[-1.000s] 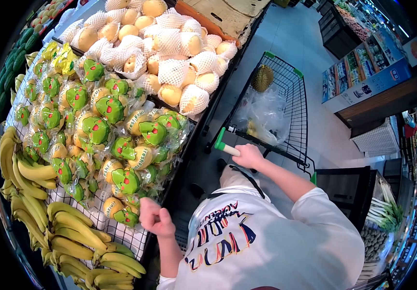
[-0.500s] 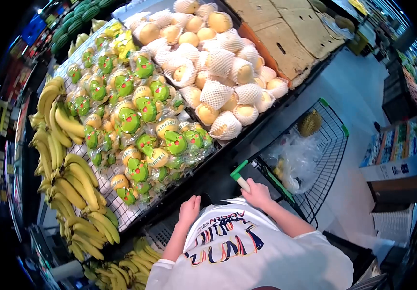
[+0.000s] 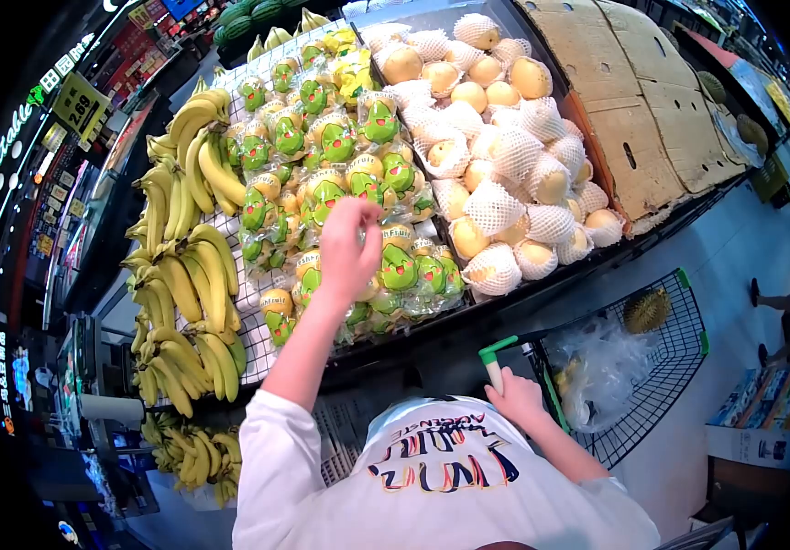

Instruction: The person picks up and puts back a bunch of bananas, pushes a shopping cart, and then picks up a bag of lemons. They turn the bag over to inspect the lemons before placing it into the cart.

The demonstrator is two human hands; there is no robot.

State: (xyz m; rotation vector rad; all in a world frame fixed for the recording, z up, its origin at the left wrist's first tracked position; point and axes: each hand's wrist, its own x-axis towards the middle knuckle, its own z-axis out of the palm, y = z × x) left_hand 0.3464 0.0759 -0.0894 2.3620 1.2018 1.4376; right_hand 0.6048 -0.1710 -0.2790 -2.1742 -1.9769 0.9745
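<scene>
Head view, and we start at the left hand. It is raised over the heap of bagged fruit packets, its back to us and fingers bent down toward them. We cannot tell whether it pinches a packet or only hovers just above. The right hand is closed round the cart handle, a white bar with a green end cap, low and close to the body.

The packets lie mid-display, directly under and around the left hand. Each has a green cartoon label and a yellow band with lettering we cannot read for sure. Bananas lie in bunches just to their left, and foam-netted pale fruit is piled to their right, beside flattened cardboard.

Beyond the handle, the wire cart holds a durian and a clear plastic bag.

A yellow price sign at far left reads "269". The white shirt carries printed words — upside down to us and not legible with certainty.
</scene>
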